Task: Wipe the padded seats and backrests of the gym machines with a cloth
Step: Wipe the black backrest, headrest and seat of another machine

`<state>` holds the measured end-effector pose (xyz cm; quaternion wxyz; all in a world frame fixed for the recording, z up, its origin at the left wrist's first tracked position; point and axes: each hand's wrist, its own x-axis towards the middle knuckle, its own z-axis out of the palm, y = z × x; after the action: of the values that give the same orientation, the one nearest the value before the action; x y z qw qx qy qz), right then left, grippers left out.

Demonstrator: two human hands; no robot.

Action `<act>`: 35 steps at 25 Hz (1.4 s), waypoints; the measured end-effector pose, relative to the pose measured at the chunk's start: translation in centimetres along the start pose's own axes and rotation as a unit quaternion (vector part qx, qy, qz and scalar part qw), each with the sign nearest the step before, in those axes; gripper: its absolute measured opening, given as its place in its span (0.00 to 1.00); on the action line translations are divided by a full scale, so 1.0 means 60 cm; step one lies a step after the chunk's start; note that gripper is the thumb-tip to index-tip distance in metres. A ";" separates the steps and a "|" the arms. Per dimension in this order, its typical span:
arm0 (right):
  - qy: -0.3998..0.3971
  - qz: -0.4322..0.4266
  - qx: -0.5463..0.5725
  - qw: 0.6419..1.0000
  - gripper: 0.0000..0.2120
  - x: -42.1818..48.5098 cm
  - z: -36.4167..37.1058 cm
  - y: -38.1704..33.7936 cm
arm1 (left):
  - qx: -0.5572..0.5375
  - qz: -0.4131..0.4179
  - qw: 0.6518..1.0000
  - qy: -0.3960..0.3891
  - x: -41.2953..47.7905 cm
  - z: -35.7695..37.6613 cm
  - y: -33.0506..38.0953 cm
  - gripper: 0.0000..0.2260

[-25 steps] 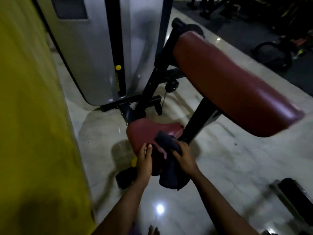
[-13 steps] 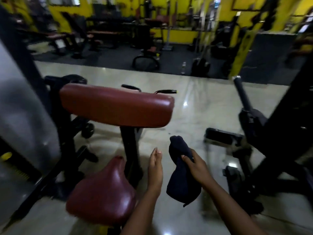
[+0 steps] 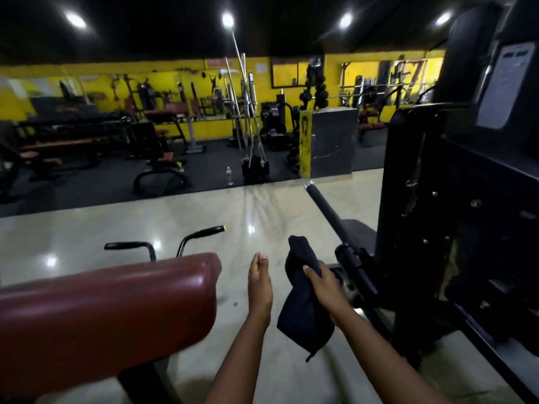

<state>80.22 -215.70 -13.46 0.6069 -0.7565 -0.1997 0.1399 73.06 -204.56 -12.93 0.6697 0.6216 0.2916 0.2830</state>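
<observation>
though still in right hand [image 3: 324, 288], cloth [image 3: 302, 316] now beside pad [image 3: 116, 301]

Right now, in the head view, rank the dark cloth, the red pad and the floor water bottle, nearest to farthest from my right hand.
1. dark cloth, gripped in the right hand.
2. red pad, low on the left.
3. water bottle, far ahead on the floor.

Bare forearms [image 3: 245, 354], left grip [image 3: 259, 287], right grip [image 3: 323, 287]

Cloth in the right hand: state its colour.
Dark navy, plain, no pattern visible. The cloth shows best in the head view.
</observation>
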 end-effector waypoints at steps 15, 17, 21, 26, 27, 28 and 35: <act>-0.122 -0.032 0.059 0.990 0.09 0.536 0.136 -0.076 | 0.022 0.000 0.990 0.136 0.472 -0.004 0.092 0.25; -0.135 -0.039 0.055 0.989 0.10 0.600 0.157 -0.078 | 0.020 -0.005 0.989 0.147 0.535 -0.006 0.082 0.25; -0.137 -0.043 0.035 0.989 0.11 0.733 0.201 -0.072 | 0.015 -0.005 0.990 0.139 0.668 0.007 0.073 0.25; -0.117 -0.028 0.006 0.993 0.11 0.875 0.251 -0.092 | 0.033 -0.004 0.993 0.113 0.851 0.007 0.082 0.24; -0.116 -0.023 0.002 0.993 0.11 0.895 0.256 -0.097 | 0.037 -0.006 0.993 0.112 0.877 0.007 0.083 0.24; -0.116 -0.018 -0.004 0.993 0.11 0.913 0.259 -0.101 | 0.035 -0.007 0.993 0.112 0.899 0.008 0.083 0.25; -0.046 -0.012 -0.026 0.999 0.11 1.143 0.263 -0.095 | 0.021 0.007 0.999 0.044 1.141 0.086 0.074 0.24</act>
<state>132.75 -168.69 -9.35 0.5789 -0.7623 -0.2401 0.1617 122.64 -156.95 -10.86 0.6409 0.6249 0.3220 0.3082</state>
